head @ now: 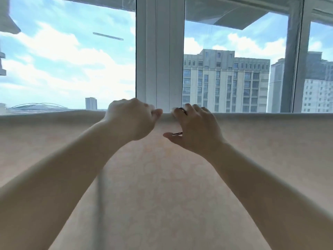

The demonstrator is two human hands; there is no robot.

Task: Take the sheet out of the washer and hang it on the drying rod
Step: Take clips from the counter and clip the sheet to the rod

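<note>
A pale pink sheet (162,186) with a faint round pattern hangs in front of me and fills the lower half of the view. Its top fold (261,115) runs level from edge to edge; the drying rod under it is hidden by the cloth. My left hand (131,120) grips the top fold near the middle, fingers curled over it. My right hand (193,127), with rings on it, hooks its fingers over the fold right beside the left hand, thumb spread below against the cloth. The washer is out of view.
Just behind the sheet stands a large window with a white frame post (159,51) in the middle. Tall buildings (225,82) and a cloudy sky show through the glass. A vertical crease or shadow (100,204) runs down the sheet at lower left.
</note>
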